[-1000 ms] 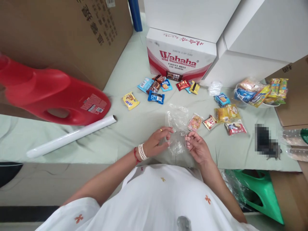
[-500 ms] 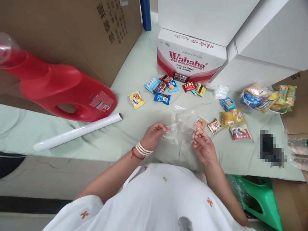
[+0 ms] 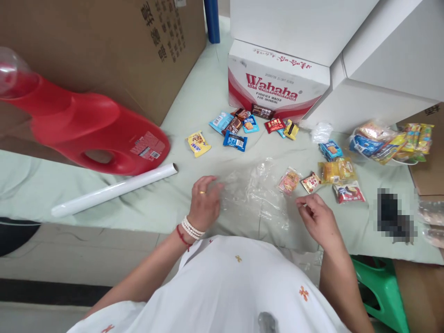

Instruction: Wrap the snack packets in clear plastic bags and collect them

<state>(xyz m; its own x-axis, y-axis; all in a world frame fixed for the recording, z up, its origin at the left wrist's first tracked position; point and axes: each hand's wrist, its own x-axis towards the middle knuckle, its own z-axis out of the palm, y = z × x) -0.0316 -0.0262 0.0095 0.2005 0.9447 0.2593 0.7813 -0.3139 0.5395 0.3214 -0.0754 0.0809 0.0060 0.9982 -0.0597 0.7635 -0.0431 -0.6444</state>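
Observation:
A clear plastic bag (image 3: 256, 196) lies spread on the pale green cloth (image 3: 194, 106) in front of me. My left hand (image 3: 204, 201), with a ring and bead bracelets, has its fingers curled on the bag's left edge. My right hand (image 3: 317, 217) is closed in a pinch at the bag's right side. Just beyond the bag lie a pink snack packet (image 3: 288, 181) and a red-and-white packet (image 3: 310, 181), close to my right hand.
More snack packets (image 3: 236, 129) lie before a Wahaha carton (image 3: 277, 88). Yellow (image 3: 336, 169) and red (image 3: 348, 192) packets and a bowl of snacks (image 3: 385, 138) sit right. A red jug (image 3: 100, 134), white roll (image 3: 114, 189) and cardboard box (image 3: 104, 46) stand left. A green stool (image 3: 381, 286) is below right.
My hands have moved apart, left going left and right going right. The clear bag, bunched between them before, is now pulled wide and flat on the cloth.

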